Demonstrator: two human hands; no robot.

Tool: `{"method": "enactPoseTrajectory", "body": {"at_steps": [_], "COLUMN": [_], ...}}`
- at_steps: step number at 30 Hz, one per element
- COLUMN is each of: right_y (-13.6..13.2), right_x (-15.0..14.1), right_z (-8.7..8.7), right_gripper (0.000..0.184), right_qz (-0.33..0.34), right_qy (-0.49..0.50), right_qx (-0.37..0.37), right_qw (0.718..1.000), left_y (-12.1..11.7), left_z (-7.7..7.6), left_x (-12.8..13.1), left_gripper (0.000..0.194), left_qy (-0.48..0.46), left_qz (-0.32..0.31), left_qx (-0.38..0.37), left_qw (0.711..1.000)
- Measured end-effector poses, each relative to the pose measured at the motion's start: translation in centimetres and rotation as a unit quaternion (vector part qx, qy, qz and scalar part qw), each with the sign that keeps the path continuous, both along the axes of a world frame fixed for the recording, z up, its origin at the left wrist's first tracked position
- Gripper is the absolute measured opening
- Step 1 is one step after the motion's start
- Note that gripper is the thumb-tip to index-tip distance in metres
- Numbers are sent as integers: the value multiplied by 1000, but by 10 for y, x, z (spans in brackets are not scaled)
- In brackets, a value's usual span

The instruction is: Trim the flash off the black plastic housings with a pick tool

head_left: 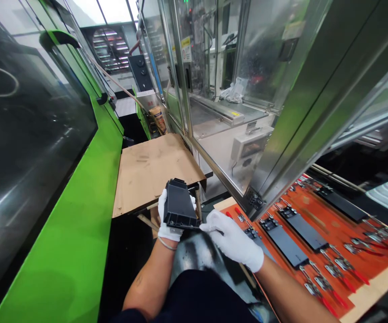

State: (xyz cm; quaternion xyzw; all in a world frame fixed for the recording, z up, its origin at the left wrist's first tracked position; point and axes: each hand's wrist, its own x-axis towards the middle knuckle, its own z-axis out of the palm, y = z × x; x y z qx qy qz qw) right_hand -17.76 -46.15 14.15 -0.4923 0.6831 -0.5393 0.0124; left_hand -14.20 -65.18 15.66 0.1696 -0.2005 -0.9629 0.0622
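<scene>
My left hand (pixel 164 215), in a white glove, is closed around a black plastic housing (pixel 181 204) with ribbed ends, holding it tilted in front of my body. Its thumb side shows at the left of the part and some fingertips at the right. My right hand (pixel 234 237), also gloved in white, is at the near right corner of the housing. Its thumb and index finger come together there in a pinch; whatever is between them is too small to make out.
Brown cardboard (pixel 153 168) covers a surface ahead. To the right, an orange fixture board (pixel 318 215) carries several flat dark plates (pixel 284 242) and red-handled toggle clamps (pixel 343 282). A green machine door (pixel 62 215) stands close on the left, a metal-framed clear enclosure (pixel 227 148) ahead right.
</scene>
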Motion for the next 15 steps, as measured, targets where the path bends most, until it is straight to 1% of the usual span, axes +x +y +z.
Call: {"method": "enactPoseTrajectory", "body": {"at_steps": [2,4,7,9,13,15], "right_y": [-3,-6,-7,-6,-4,-4], "right_x": [2,3,4,4,3,2], "right_z": [0,-2,-4,-5,-5,-6], "right_gripper": [22,23,25,26,27,29], "right_qz": [-17,-40,-38,-28,-44,-36], "right_qy": [19,40,62,64,72,81], "right_qx": [-16,-19,15,34,-6,6], "right_qw": [1000,998,997,997,996,996], "left_y": [5,8,10,10,10,10], "left_z": [2,4,4,2,-1,-2], "left_x": [-1,-2,-2,-2,-2,-3], "left_gripper": [49,55,62,58,52,51], "left_qy": [-13,-26,-23,-12,2,9], "left_qz": [-15,-45,-68,-72,-63,-60], "left_qx": [-1,-11,-9,1,15,23], "left_qw": [1000,999,997,997,998,998]}}
